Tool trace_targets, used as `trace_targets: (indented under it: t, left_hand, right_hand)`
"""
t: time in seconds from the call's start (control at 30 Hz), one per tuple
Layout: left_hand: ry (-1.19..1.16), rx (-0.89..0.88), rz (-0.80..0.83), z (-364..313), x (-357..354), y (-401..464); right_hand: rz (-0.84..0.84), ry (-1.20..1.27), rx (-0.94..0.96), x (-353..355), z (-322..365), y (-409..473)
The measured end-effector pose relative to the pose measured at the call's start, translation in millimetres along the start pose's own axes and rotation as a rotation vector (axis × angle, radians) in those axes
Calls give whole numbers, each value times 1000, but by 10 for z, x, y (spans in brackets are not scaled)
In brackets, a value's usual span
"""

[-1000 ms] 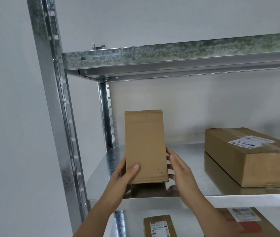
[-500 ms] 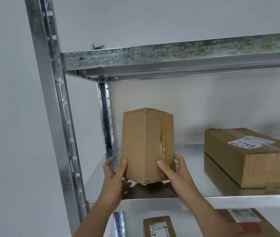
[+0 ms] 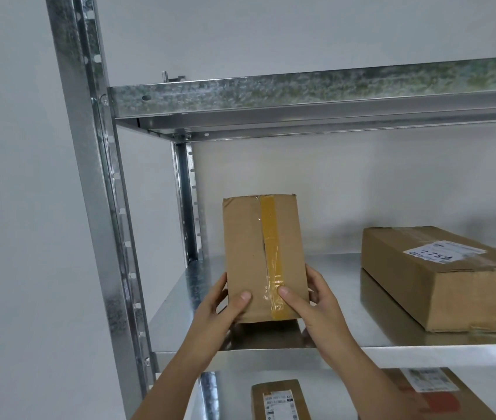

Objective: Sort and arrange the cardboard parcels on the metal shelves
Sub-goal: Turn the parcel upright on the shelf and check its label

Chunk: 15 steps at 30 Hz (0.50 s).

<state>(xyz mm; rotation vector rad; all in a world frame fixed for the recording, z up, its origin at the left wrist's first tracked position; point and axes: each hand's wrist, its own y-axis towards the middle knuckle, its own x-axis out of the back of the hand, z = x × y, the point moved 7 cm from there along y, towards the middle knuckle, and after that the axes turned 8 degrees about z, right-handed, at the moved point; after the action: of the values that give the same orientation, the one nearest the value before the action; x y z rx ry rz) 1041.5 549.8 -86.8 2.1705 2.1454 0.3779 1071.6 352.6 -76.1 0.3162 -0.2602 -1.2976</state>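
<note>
Over the last second the box turns in the hands: a plain side faced the camera, and now the taped seam does. In my judgement it is being squared up before it is set down on the shelf. It stands upright between both hands, left hand and right hand clamped on its lower sides, thumbs on the front. A labelled parcel lies well right of the right hand.

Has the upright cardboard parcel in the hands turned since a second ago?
Yes. The upright brown cardboard parcel has rotated, its taped face now frontward, staying left of the flat labelled box.
</note>
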Motion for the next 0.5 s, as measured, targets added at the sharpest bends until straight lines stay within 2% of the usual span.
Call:
trace_targets:
  t: [0.5]
  left_hand:
    - [-93,6,-10,25,16,25]
  right_hand:
    - [-3,-24,12,0,14,4]
